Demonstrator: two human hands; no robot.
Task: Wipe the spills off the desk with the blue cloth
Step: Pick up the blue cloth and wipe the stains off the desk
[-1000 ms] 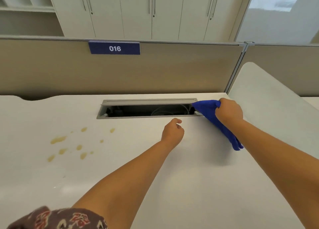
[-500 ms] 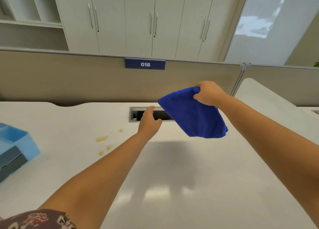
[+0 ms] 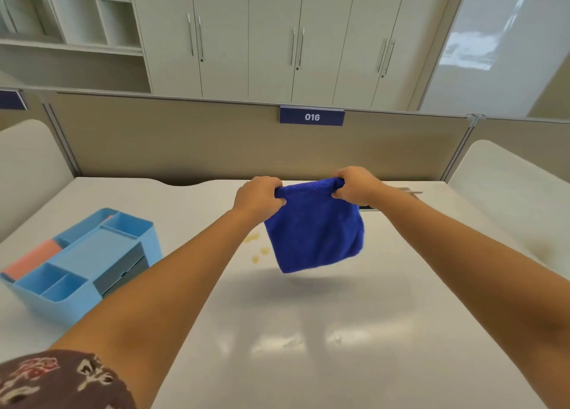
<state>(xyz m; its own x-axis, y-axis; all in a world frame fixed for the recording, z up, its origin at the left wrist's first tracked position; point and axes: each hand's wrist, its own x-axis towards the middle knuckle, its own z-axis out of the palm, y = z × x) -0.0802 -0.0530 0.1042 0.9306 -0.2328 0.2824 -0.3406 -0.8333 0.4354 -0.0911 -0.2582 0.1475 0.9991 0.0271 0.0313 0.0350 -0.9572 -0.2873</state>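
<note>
The blue cloth (image 3: 313, 232) hangs in the air above the white desk (image 3: 339, 316), held by its top edge. My left hand (image 3: 258, 196) grips its upper left corner and my right hand (image 3: 354, 185) grips its upper right corner. Yellowish spills (image 3: 256, 248) dot the desk just left of the cloth's lower edge, below my left wrist; some drops may be hidden behind the cloth and my arm.
A light blue desk organiser (image 3: 83, 263) with a pink item stands at the left. A beige partition (image 3: 185, 143) with a "016" label (image 3: 311, 117) closes the back. A cable slot (image 3: 401, 194) lies behind my right arm. White side panels flank the desk.
My left hand has come up and taken the cloth's other corner. The cloth now hangs spread between both hands. The view has shifted, bringing the organiser into sight.
</note>
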